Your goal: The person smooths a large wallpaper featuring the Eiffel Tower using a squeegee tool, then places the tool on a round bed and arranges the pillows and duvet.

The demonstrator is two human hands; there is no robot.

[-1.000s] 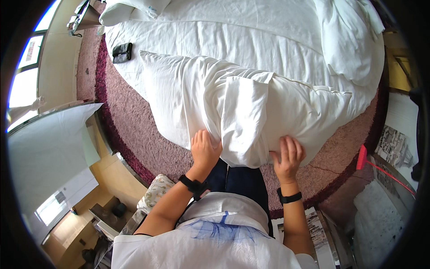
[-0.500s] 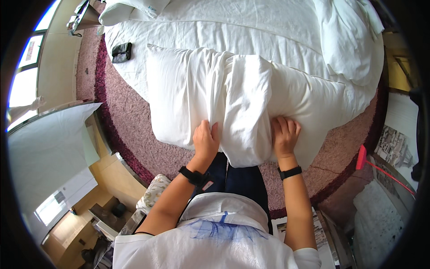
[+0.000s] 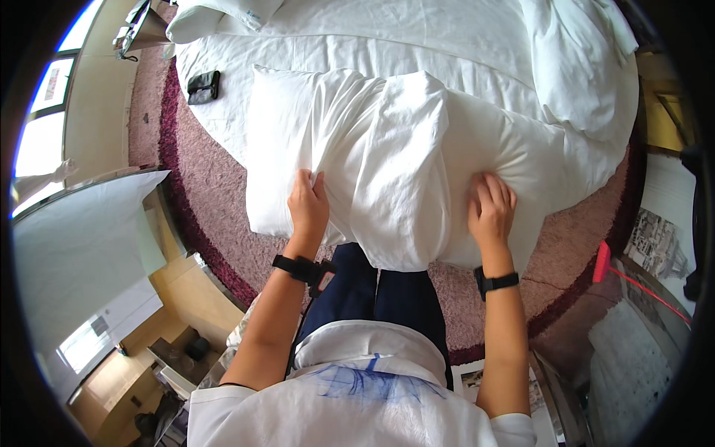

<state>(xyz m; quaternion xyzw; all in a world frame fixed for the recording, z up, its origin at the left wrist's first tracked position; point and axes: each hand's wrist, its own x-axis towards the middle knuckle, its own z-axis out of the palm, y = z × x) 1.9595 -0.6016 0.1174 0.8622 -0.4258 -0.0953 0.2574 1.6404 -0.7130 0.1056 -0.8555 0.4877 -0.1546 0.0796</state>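
A white pillow (image 3: 514,160) lies across the near edge of the bed, in front of my legs. Loose white pillowcase fabric (image 3: 398,171) is gathered in folds over its middle and covers its left part. My left hand (image 3: 307,208) pinches the pillowcase between thumb and fingers, left of the folds. On the right part of the pillow, my right hand (image 3: 491,208) grips with curled fingers, and creases spread from there; the fingertips are partly hidden. Each wrist wears a black band.
A white-sheeted bed (image 3: 477,56) fills the far side, with a small black pouch (image 3: 202,87) at its left and rumpled white bedding (image 3: 573,71) at its right. A pinkish rug (image 3: 208,175) lies beneath. A red-handled tool (image 3: 602,262) is at the right.
My left hand has moved left and farther away, drawing the pillowcase wider over the pillow. My right hand has shifted slightly right. The middle folds have spread out leftward.
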